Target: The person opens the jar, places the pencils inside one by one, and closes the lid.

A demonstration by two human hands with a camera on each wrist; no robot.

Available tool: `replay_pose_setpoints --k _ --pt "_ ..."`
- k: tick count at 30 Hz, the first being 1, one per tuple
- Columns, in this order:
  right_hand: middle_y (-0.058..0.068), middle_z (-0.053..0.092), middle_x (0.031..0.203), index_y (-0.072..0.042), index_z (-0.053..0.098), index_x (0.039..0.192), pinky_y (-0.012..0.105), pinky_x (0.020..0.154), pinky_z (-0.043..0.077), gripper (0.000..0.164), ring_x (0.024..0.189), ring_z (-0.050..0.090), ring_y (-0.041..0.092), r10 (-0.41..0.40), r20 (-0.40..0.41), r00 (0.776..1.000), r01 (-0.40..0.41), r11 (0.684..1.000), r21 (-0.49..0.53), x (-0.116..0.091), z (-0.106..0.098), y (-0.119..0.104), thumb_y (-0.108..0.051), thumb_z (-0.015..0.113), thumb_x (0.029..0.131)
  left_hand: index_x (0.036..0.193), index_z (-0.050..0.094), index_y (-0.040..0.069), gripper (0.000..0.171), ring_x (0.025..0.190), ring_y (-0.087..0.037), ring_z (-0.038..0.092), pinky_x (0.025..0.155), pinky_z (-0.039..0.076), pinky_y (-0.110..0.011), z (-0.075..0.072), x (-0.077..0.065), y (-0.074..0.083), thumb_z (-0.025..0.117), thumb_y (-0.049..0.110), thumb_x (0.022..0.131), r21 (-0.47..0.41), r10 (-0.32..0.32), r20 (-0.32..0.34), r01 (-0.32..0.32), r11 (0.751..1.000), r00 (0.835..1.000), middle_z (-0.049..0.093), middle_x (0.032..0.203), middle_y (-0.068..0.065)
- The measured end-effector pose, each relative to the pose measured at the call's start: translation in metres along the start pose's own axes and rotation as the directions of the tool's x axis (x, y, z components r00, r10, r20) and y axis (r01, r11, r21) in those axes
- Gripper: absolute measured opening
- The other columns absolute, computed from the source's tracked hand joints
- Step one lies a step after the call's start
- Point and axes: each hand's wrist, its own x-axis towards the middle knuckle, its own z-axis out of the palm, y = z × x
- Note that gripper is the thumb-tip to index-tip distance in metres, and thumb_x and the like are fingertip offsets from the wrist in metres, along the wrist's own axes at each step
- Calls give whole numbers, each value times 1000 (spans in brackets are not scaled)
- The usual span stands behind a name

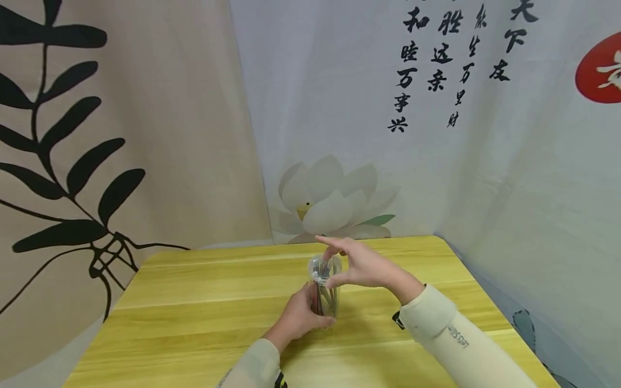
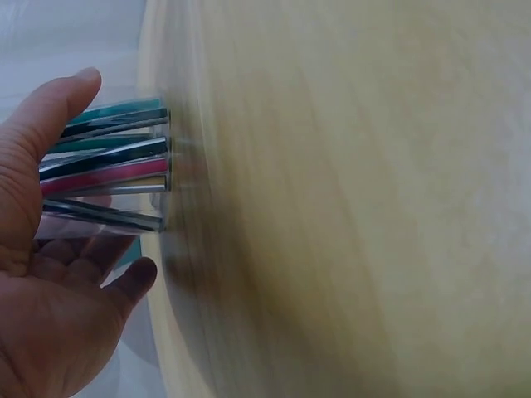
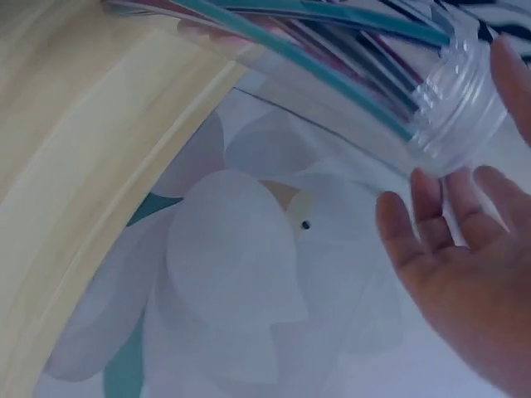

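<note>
A tall clear plastic jar point(image 1: 328, 305) stands on the wooden table, filled with thin sticks point(image 2: 112, 172) in teal, dark blue, pink and gold. My left hand point(image 1: 299, 315) grips the jar's side low down, its thumb and fingers curved round the wall. Over the top is my right hand point(image 1: 361, 264), thumb on the near side and fingers spread on the far side of the mouth. In the right wrist view the ribbed clear top point(image 3: 460, 108) lies between that thumb and the loosely bent fingertips point(image 3: 427, 186).
The yellow wood-grain table point(image 1: 204, 302) has its far edge just behind the jar. Beyond it hangs a pale cloth point(image 1: 335, 199) with a printed lotus and dark writing. Black leaf prints point(image 1: 77, 161) mark the cloth on the left.
</note>
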Motion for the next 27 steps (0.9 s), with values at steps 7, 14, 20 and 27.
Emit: replay_pose_setpoints --k 7,14,20,27 --pt "9 39 173 -24 30 170 60 114 49 88 152 46 36 -7 114 993 0 998 61 -1 -11 2 -28 81 98 151 50 11 87 119 -27 71 105 57 -55 3 0 -2 97 19 79 -14 -9 0 9 1000 1000 74 133 -8" --pt "9 74 131 -18 53 158 52 99 57 93 119 65 33 72 -88 993 -101 918 -383 8 -1 -13 -69 79 85 156 46 11 93 114 -24 69 103 57 -52 0 0 -1 97 23 79 6 -35 0 35 999 999 73 129 -8" --pt "11 57 160 -18 49 161 59 116 48 90 144 54 41 86 -83 993 -112 917 -382 2 1 -17 -61 82 88 155 49 12 90 123 -30 69 108 55 -54 1 0 -1 97 20 79 -9 13 -11 -13 1000 1000 71 139 -11" --pt "9 67 144 -17 52 158 51 106 55 87 129 62 32 20 -14 1000 -24 935 -354 12 2 -21 -50 88 86 152 50 12 86 127 -31 66 109 54 -57 0 0 -3 97 21 80 0 3 -12 -3 1000 1000 69 140 -10"
